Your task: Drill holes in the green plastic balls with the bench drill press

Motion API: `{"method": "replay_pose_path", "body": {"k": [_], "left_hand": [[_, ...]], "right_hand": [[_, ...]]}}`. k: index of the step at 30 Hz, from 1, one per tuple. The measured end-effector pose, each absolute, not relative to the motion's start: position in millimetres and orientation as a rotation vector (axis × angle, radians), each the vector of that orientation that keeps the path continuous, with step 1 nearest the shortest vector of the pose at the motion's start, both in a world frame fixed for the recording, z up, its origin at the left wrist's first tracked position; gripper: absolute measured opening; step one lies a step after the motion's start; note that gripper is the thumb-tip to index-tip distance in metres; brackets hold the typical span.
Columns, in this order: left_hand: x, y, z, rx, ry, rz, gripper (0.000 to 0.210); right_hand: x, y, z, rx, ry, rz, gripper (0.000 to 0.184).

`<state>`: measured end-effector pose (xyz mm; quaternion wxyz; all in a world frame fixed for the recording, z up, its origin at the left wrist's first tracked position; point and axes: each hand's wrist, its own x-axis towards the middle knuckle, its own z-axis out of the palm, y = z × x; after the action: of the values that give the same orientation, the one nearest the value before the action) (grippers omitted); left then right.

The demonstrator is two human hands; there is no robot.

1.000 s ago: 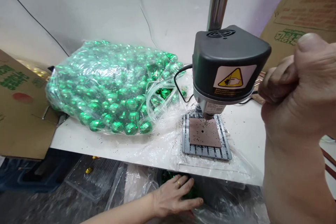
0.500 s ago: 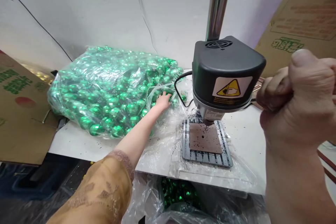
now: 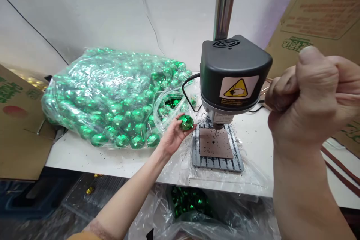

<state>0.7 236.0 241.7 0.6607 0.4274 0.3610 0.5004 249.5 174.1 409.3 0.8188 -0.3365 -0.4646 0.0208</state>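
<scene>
My left hand holds a shiny green faceted ball in its fingertips, just left of the drill press base. Behind that hand lies a large clear plastic bag full of similar green balls, its mouth open toward me. The black drill press head stands over a brown square plate with a dark hole in its middle. To the right of the head, my right hand is raised and closed in a fist; whatever lies inside it is hidden.
Dark shavings are scattered about the base, over clear plastic sheeting on the white table. A black cable loops left of the drill. Cardboard boxes stand at both sides. Below the table edge sits another bag with green shiny pieces.
My left hand has come out of the bag's mouth toward the drill press, now with a green ball in its fingers. My right hand stays closed beside the drill head. The view has shifted slightly.
</scene>
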Motion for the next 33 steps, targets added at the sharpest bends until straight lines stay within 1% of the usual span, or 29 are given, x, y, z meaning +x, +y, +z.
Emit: {"method": "replay_pose_path", "body": {"k": [3,8,13,21,33], "left_hand": [[13.9,218.5,226.9,0.956,0.880,1.099,0.059],[34.0,213.1,202.7,1.170,0.973,1.112,0.073],[39.4,216.2,190.8,1.349,0.995,1.089,0.070],[44.4,214.7,184.4,1.554,1.045,1.033,0.058],[64.9,205.8,175.3,1.627,1.005,1.020,0.061]], "right_hand": [[251.5,177.2,408.1,-0.676,-0.997,0.037,0.050],[252.9,178.0,405.7,-0.681,-1.022,0.058,0.054],[252.2,175.5,403.4,-0.681,-1.091,0.024,0.053],[249.0,174.2,405.0,-0.682,-1.074,0.028,0.053],[246.4,173.2,408.3,-0.690,-1.050,0.044,0.053]]}}
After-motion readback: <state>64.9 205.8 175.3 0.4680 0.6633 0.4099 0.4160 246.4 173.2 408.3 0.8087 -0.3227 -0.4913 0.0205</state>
